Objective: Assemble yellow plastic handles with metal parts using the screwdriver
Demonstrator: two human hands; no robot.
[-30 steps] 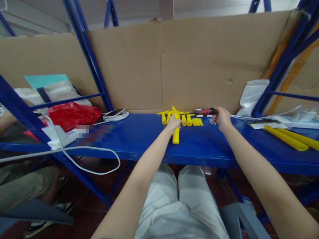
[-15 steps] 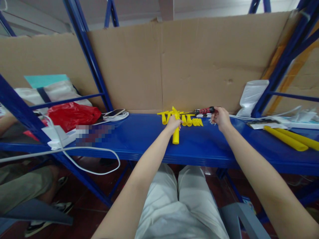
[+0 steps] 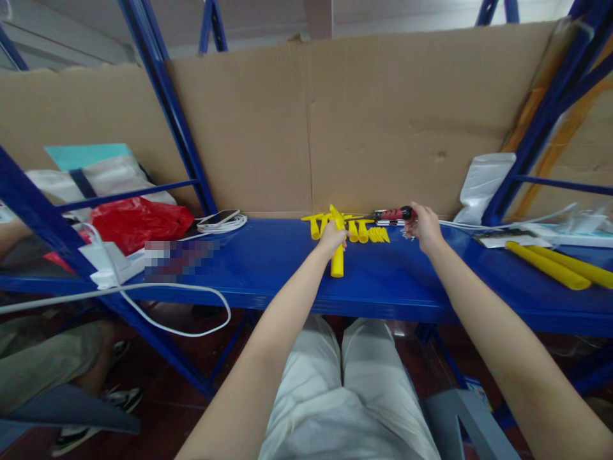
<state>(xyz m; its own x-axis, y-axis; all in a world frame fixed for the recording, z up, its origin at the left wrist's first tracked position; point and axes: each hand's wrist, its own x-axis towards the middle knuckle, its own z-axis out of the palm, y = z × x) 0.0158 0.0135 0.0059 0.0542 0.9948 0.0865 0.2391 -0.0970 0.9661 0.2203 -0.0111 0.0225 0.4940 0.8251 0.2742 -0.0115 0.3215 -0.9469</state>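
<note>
My left hand [image 3: 334, 236] is closed around a yellow plastic piece with a tube-like handle [image 3: 338, 263], its top pointing toward the cardboard. In my right hand [image 3: 424, 227] is a screwdriver with a red and black handle [image 3: 393, 214], gripped by the end. Its shaft lies level and points left at the upper part of the yellow piece; whether the tip touches a screw is too small to tell. Behind my left hand stand several similar yellow T-shaped pieces [image 3: 363, 231]. Small flat yellow parts [image 3: 379, 235] lie in a row beside them. Tiny metallic bits [image 3: 408, 234] lie under my right hand.
A blue shelf table [image 3: 268, 268] runs across, backed by cardboard [image 3: 383, 121]. Long yellow tubes [image 3: 550, 267] and a white pouch [image 3: 486, 185] are on the right. To the left are a phone [image 3: 225, 217], a red bag [image 3: 141, 223], a white cable [image 3: 225, 306] and another person's legs.
Both hands hold nearly the same places. The fingers of my right hand have shifted slightly at the screwdriver's end; the yellow piece has hardly moved.
</note>
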